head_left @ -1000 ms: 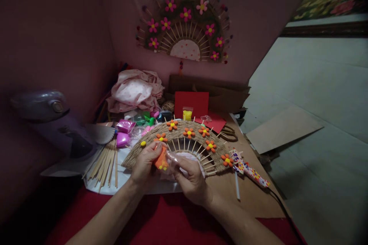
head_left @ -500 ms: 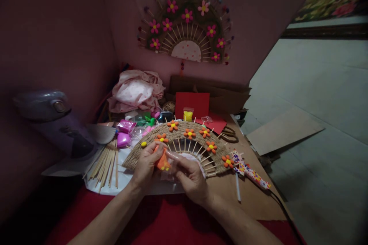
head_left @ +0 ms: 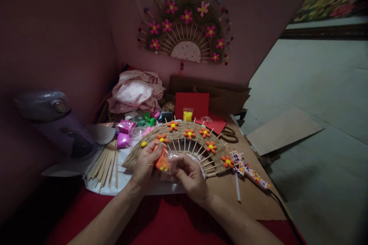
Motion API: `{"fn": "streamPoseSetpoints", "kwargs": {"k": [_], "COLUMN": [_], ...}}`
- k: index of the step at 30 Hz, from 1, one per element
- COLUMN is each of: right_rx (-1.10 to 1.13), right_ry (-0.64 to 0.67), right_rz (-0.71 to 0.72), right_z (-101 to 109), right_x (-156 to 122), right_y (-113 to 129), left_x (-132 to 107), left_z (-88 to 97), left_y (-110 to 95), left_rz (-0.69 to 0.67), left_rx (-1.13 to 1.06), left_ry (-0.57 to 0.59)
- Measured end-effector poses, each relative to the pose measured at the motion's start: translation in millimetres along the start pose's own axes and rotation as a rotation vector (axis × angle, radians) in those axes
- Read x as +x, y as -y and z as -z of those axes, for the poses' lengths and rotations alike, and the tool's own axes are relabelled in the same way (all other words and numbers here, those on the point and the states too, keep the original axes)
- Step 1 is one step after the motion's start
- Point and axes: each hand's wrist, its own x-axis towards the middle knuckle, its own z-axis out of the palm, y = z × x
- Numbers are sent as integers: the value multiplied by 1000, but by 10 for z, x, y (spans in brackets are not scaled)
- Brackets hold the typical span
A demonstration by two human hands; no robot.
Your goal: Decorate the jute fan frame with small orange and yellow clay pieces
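My left hand (head_left: 147, 162) pinches a lump of orange modelling clay (head_left: 161, 159), with small yellow bits near its lower end. A clear plastic bag (head_left: 171, 162) lies around or against the clay, and my right hand (head_left: 191, 178) grips its right side between thumb and fingers. Behind both hands lies a fan-shaped piece wrapped in twine (head_left: 178, 132), with thin sticks across its inner arch. Orange flowers (head_left: 189, 134) with yellow centres sit on it. At its left end is a single yellow clay piece (head_left: 143, 144).
Wooden sticks (head_left: 105, 164) and purple clay packets (head_left: 123, 140) lie on the left, beside a tumbler (head_left: 57, 122). A patterned glue gun (head_left: 251, 172) with a cord rests on cardboard (head_left: 227, 199) at right. A yellow clay packet (head_left: 188, 116) and red card (head_left: 192, 104) are behind. Another flowered fan (head_left: 186, 26) hangs on the wall.
The right fingers have shifted slightly and curled more, and more of the clear bag shows between the hands. The left hand stays on the orange clay.
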Motion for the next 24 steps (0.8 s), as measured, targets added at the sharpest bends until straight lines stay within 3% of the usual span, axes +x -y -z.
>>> {"fn": "streamPoseSetpoints", "kwargs": {"k": [3, 11, 18, 24], "right_rx": [-22, -114, -39, -72], "right_ry": [-22, 80, 0, 98], "right_rz": [0, 21, -1, -10], "right_z": [-2, 38, 7, 50], "right_x": [4, 34, 21, 51], "right_y": [8, 71, 43, 74], "left_x": [-8, -1, 0, 3], "left_z": [-17, -22, -20, -28], "left_y": [-7, 2, -4, 11], "left_rz": [1, -43, -14, -29], "left_rx": [-14, 32, 27, 35], "left_ry": [-7, -19, -14, -60]}}
